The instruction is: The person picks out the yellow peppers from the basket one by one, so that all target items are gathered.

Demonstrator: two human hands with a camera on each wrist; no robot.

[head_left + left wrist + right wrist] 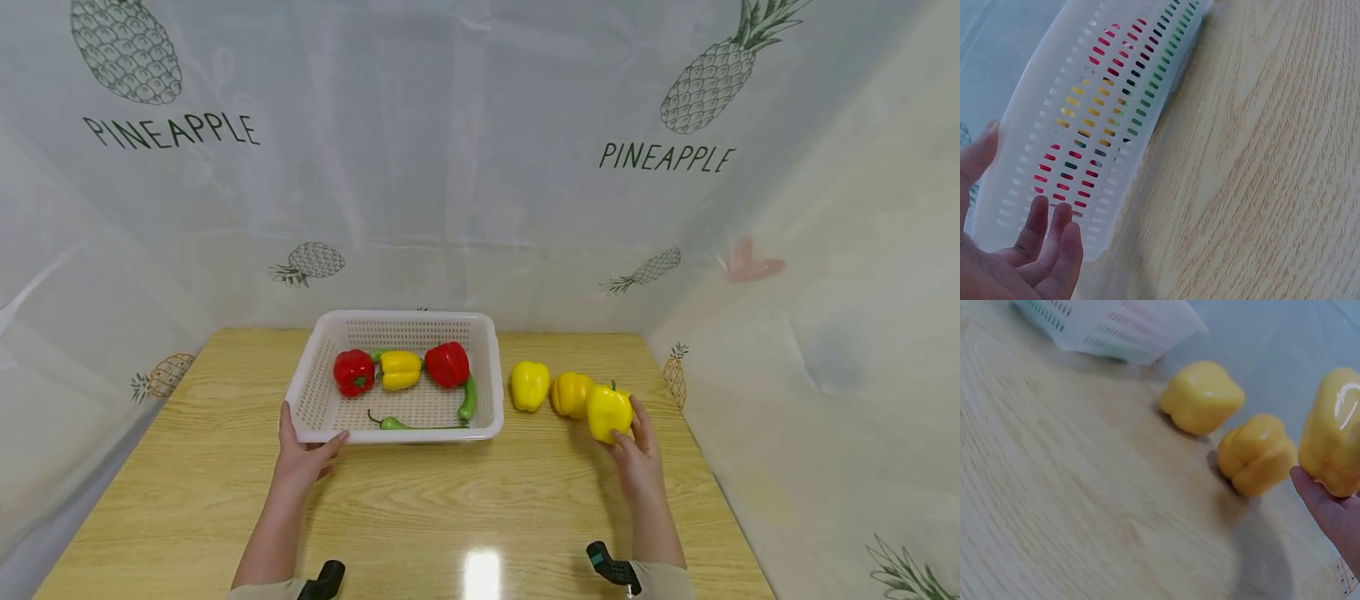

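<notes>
My right hand [637, 454] grips a glossy yellow bell pepper [608, 412] with a green stem, its thumb low on the near side. In the right wrist view that pepper [1338, 434] is raised off the table, with a shadow below. Two more yellow bell peppers [530, 385] [572, 394] lie just left of it. My left hand [303, 458] holds the front left corner of a white plastic basket [397, 436]; one digit reaches the rim in the left wrist view and several fingertips [1072, 240] curl by the slotted wall.
Inside the basket are two red bell peppers [353, 372] [447, 365], a yellow bell pepper [400, 370] and several green chili peppers [467, 398]. The wooden table [465, 500] meets a pineapple-printed curtain [450, 208] at its back and sides.
</notes>
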